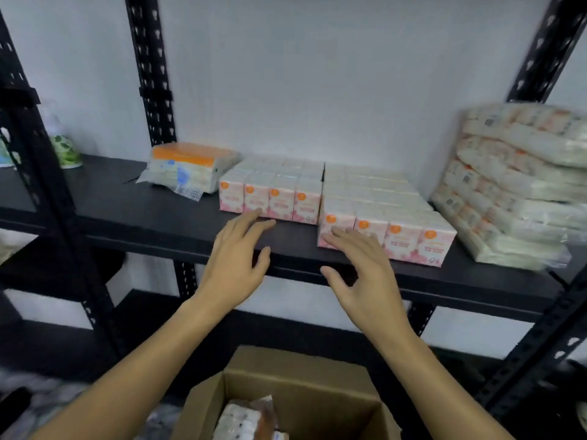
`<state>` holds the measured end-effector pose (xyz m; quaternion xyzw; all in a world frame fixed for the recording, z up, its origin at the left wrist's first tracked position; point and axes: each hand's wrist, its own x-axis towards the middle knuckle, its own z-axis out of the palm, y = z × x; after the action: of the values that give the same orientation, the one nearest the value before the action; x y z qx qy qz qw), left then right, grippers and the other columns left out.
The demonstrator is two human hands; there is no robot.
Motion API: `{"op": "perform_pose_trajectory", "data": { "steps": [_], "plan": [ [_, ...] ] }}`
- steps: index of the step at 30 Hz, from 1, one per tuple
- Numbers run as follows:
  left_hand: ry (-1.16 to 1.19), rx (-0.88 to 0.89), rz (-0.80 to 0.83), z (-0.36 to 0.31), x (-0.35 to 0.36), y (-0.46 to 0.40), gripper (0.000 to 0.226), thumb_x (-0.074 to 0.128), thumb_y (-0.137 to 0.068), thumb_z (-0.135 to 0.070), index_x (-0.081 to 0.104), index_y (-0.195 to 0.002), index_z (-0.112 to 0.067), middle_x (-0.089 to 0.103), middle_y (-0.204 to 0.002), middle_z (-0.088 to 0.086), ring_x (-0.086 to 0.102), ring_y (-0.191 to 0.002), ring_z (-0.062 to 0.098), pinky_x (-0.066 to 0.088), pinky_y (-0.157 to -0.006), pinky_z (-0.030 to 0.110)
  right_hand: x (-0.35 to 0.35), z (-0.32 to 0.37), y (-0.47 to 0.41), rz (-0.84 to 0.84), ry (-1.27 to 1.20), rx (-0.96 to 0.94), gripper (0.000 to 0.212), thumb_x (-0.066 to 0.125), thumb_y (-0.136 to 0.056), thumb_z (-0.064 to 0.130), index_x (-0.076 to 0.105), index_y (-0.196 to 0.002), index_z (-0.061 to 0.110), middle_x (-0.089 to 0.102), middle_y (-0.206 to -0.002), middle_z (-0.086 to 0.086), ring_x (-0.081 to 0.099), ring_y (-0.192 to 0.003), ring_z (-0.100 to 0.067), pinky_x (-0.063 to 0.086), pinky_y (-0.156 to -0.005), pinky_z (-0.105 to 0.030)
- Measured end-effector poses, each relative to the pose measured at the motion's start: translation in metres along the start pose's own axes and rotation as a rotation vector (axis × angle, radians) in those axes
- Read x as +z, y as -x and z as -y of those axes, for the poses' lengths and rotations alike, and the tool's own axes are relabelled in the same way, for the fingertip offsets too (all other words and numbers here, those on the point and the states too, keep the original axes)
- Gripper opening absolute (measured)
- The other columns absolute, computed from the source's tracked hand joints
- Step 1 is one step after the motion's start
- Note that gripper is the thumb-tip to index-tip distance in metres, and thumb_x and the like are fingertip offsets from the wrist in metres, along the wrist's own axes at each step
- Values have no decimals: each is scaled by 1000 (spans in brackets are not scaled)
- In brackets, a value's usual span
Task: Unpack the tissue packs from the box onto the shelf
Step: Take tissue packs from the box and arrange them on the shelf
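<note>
From the head camera, both bare forearms reach up and forward from the near edge toward a black metal shelf (pixel 152 214). The left hand (pixel 236 265) is released, palm down, fingers straight and slightly spread, its fingertips (pixel 257 212) at the lower front of the left block of pink tissue packs (pixel 273 192); whether they touch it cannot be told. The right hand (pixel 365 274) is likewise released and grasps nothing, fingers extended with the thumb splayed left, fingertips in front of the near left corner of the right block of pink tissue packs (pixel 390 223). The two blocks stand side by side on the shelf, the right one nearer its front edge. Far left of them lies an orange-topped tissue pack (pixel 190 168), and at the right a stack of larger wrapped packs (pixel 521 185). Below, near the person, an open cardboard box (pixel 301 389) holds more wrapped packs (pixel 244 420).
</note>
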<state>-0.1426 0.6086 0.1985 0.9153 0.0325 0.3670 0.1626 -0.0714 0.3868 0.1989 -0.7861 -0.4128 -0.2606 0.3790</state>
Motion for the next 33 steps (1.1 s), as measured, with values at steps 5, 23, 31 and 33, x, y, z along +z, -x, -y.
{"op": "perform_pose_trajectory", "data": {
  "steps": [5,23,31,33],
  "plan": [
    [222,14,114,15,18,112,26,48,-91,-8,68,-106,-16,59,-108,-8,55,-108,7,43,-93,20,53,-5,84,166,-114,20,33,68,-91,17,66,-123,25,64,-123,12,55,-120,-4,45,-103,-32],
    [-246,-302,979,79,192,249,59,54,-91,-52,36,-143,-29,44,-139,3,44,-125,23,39,-103,38,205,-95,333,1031,-187,956,41,59,-97,31,59,-132,10,63,-132,-7,58,-119,-16,40,-91,-14],
    [-412,-238,1003,98,237,258,66,50,-90,-57,38,-143,-18,50,-140,4,44,-128,23,30,-111,41,234,-105,347,1022,-274,1002,10,69,-90,21,68,-99,25,60,-91,24,57,-82,8,47,-78,-12],
    [-439,-238,1025,102,244,260,65,49,-90,-58,40,-141,-17,52,-138,5,46,-126,24,32,-109,42,235,-108,347,1023,-268,1028,24,72,-88,21,57,-86,40,58,-81,23,56,-76,7,46,-73,-13]
  ]
}}
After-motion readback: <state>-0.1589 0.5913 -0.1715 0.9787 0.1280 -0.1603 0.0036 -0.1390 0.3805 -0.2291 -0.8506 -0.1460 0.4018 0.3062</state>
